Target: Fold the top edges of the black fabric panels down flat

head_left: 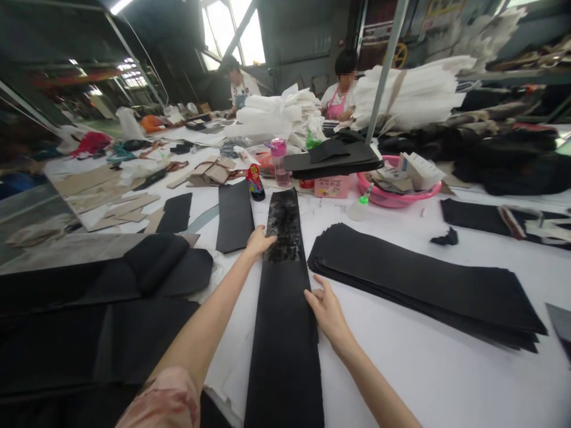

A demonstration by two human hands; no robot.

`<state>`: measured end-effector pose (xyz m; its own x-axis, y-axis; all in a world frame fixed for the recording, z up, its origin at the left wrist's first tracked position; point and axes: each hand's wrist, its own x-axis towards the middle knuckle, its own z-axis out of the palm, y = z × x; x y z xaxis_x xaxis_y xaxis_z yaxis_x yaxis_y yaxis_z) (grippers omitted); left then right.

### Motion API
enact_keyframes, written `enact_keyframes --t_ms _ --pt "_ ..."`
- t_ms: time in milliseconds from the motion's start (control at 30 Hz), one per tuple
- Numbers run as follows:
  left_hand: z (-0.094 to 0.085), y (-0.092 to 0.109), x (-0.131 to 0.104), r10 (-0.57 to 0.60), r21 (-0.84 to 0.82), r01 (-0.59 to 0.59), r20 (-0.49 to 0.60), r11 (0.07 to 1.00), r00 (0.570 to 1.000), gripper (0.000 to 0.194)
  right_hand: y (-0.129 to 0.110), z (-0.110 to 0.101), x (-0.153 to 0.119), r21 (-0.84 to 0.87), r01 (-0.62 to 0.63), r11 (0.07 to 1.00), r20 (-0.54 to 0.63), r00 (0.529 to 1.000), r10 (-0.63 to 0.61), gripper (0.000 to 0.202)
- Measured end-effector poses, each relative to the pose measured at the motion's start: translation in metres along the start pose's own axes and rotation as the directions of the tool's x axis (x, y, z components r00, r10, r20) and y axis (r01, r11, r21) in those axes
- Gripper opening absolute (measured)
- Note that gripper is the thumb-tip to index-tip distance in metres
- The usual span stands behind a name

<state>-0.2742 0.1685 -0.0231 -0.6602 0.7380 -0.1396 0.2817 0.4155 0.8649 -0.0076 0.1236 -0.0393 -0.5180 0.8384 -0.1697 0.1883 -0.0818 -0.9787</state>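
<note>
A long black strip of fabric-like material lies lengthwise in front of me, with a shiny wet-looking patch near its far end. My left hand grips the strip's left edge beside that patch, thumb on top; its other fingers are partly hidden. At the right edge, my right hand has its fingers apart, the thumb touching the strip's border. To the right rests a stack of similar black strips. A shorter black piece lies just beyond my left hand.
Folded black material covers the left side. Farther back are a green-capped squeeze bottle, a pink basin, a pink-lidded bottle, a red-and-dark bottle and a metal pole. Two people work behind white bundles.
</note>
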Motion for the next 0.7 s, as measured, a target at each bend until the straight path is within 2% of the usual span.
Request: enact_keyframes --t_ms 100,200,300,433,600,700 --pt "-0.009 -0.007 -0.035 0.019 0.002 -0.02 0.033 1.0 0.999 0.029 0.012 -0.006 -0.048 0.032 -0.038 0.999 0.022 0.999 0.037 0.064" --pt "-0.016 -0.016 -0.069 0.022 0.001 -0.022 0.089 1.0 0.996 0.037 0.021 0.003 -0.078 0.003 -0.033 0.999 -0.012 0.999 0.033 0.059" --pt "-0.02 -0.023 -0.088 0.019 0.008 -0.02 0.115 1.0 0.993 0.04 0.02 0.021 -0.082 0.068 -0.005 0.998 -0.012 1.0 0.006 0.054" --pt "-0.022 -0.023 -0.092 0.012 0.035 -0.013 0.04 0.999 0.999 0.034 0.011 0.038 -0.071 0.156 0.0 0.988 0.063 0.998 -0.01 0.056" --pt "-0.023 -0.026 -0.103 0.005 0.129 0.003 -0.064 0.992 0.998 0.033 0.012 0.031 -0.077 -0.132 -0.027 0.991 0.011 1.0 0.029 0.067" --pt "-0.027 -0.036 -0.112 0.005 0.162 0.01 -0.091 0.987 0.996 0.047 0.027 0.023 -0.086 -0.167 -0.064 0.984 0.07 0.995 0.076 0.075"
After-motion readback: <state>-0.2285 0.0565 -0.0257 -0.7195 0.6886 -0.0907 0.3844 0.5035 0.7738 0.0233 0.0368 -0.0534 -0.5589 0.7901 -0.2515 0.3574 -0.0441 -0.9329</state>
